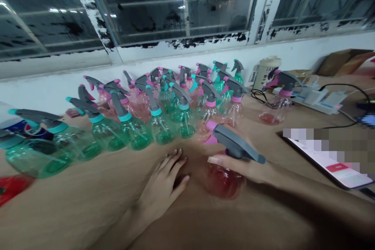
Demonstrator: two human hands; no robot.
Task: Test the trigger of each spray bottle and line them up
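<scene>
My right hand [240,164] is wrapped round the neck of a pink spray bottle [224,181] with a grey trigger head and pink nozzle, standing upright on the brown table [88,203]. My left hand [165,181] lies flat on the table just left of that bottle, fingers stretched out and empty. Behind both hands stands a crowd of green spray bottles [131,133] and pink spray bottles [231,105], all with grey trigger heads.
One pink spray bottle [277,99] stands apart at the right, near a white power strip [316,99] with cables. A phone [331,160] lies at the right edge. A cream jug [265,70] and cardboard boxes [342,60] sit by the wall under the windows.
</scene>
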